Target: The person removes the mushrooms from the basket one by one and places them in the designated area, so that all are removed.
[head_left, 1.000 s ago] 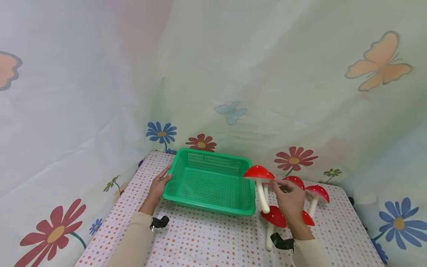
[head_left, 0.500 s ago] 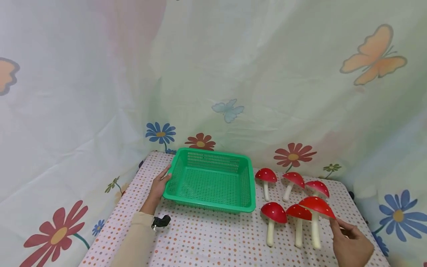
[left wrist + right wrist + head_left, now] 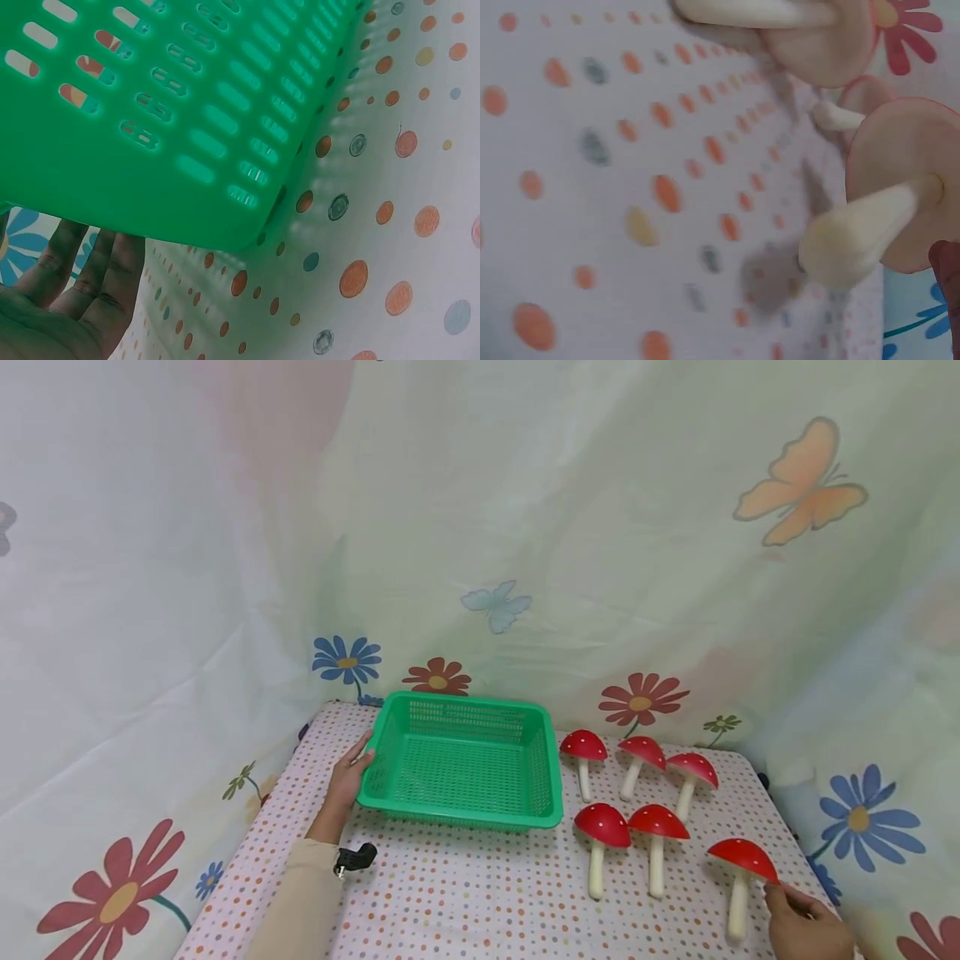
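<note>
On the dotted tablecloth a green plastic basket (image 3: 465,777) stands with nothing inside. My left hand (image 3: 349,781) holds its left rim, thumb at the edge; in the left wrist view the fingers (image 3: 90,277) run behind the basket corner. At the lower right my right hand (image 3: 810,927) pinches the cap edge of a toy mushroom (image 3: 741,870), red-capped with white dots and a thick white stem. In the right wrist view its stem (image 3: 870,229) points down over its shadow; whether the base touches the cloth I cannot tell.
Right of the basket lie several similar mushrooms in two rows, including a back-row mushroom (image 3: 583,756) near the basket and a front-row mushroom (image 3: 657,839). A printed fabric sheet (image 3: 420,527) with flowers and butterflies encloses the table (image 3: 450,893) behind and at the sides.
My right hand has carried the mushroom from beside the basket's right edge, rightward and nearer me, past the other mushrooms. The left hand keeps its place on the rim.
</note>
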### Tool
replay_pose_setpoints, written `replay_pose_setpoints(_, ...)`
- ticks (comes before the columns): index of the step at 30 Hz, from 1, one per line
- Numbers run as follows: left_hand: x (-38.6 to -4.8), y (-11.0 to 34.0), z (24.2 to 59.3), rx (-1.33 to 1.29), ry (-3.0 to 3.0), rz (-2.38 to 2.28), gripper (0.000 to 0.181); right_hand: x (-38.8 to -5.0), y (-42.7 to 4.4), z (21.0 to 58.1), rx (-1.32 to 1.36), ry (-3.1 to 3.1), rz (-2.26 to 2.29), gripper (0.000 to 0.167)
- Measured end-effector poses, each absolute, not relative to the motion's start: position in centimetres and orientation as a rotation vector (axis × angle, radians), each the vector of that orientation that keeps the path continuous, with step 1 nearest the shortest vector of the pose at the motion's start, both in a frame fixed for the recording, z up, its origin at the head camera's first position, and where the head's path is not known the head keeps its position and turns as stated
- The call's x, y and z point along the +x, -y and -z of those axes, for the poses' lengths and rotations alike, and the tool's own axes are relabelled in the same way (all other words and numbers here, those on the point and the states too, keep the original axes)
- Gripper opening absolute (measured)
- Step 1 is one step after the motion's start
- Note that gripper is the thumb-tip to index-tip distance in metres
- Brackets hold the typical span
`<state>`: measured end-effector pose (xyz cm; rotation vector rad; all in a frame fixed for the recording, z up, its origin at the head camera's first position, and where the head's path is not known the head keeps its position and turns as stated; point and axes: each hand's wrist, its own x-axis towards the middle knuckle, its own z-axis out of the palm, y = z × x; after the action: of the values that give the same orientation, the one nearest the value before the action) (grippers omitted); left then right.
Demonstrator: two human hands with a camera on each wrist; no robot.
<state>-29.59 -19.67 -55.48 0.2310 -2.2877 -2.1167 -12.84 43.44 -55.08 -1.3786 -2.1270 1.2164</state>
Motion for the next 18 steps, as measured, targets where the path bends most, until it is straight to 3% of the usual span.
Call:
replay_pose_setpoints(6, -29.8, 19.0, 55.2, 0.221, 2.286, 2.120, 0.052, -13.5, -43.2, 57.3, -1.345, 2.067, -1.193, 0.047)
replay_pose_setpoints(18, -30.3, 18.2, 54.8, 0.207, 2.319, 2.117, 0.050, -13.5, -41.8, 57.8, -1.296, 2.070, -1.164, 0.041)
